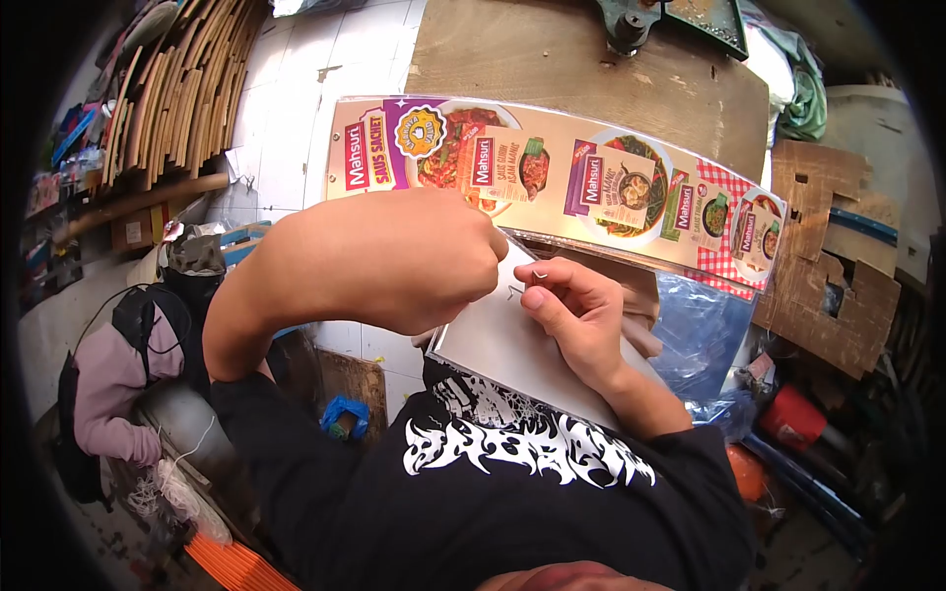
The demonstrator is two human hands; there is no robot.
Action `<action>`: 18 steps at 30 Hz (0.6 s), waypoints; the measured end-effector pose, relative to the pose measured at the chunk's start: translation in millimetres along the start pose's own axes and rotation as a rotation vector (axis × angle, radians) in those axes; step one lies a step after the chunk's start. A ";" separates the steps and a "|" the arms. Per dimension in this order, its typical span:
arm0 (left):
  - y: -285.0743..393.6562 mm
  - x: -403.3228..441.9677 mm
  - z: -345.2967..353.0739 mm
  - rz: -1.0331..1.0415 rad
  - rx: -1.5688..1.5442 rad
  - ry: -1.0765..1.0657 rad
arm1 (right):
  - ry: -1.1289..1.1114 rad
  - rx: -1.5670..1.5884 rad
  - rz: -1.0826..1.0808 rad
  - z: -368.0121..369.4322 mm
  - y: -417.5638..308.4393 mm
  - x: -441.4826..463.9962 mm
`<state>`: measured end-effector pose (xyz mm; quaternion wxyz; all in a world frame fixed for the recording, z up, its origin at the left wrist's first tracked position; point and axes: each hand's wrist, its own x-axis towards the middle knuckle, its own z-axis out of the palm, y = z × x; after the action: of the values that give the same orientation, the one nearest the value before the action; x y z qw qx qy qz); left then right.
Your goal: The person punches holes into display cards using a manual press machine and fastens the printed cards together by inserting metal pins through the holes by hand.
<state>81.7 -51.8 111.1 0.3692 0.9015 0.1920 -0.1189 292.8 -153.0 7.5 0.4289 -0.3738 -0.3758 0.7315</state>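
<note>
My right hand pinches a small shiny bent metal piece between thumb and forefinger; its kind is too small to tell. My left hand is closed in a fist, its back towards me, so whatever it may hold is hidden. Both hands are over a pale grey panel that lies tilted across my lap. Close to the right fingertips, a thin bent wire-like shape shows against the panel. Beyond the hands lies a long printed Mahsuri sauce sign with a clear glossy edge.
A wooden board is under the far part of the sign, with a dark metal machine part on it. Clear blue-tinted plastic lies at the right, beside cut brown cardboard. Stacked brown sheets stand at the far left.
</note>
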 end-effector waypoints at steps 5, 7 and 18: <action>17.2 -2.4 3.8 -0.028 0.180 -0.037 | 0.006 0.042 0.051 2.8 0.7 -1.2; 23.1 -3.5 3.3 -0.017 0.225 -0.043 | -0.013 0.060 0.049 3.9 1.4 -0.6; 23.3 4.6 9.2 -0.083 0.231 -0.113 | 0.017 0.055 0.063 0.5 7.0 -2.3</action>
<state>95.3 -72.4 117.5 0.2680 0.9210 0.1933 -0.2062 290.8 -157.6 2.1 0.4190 -0.3797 -0.3400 0.7514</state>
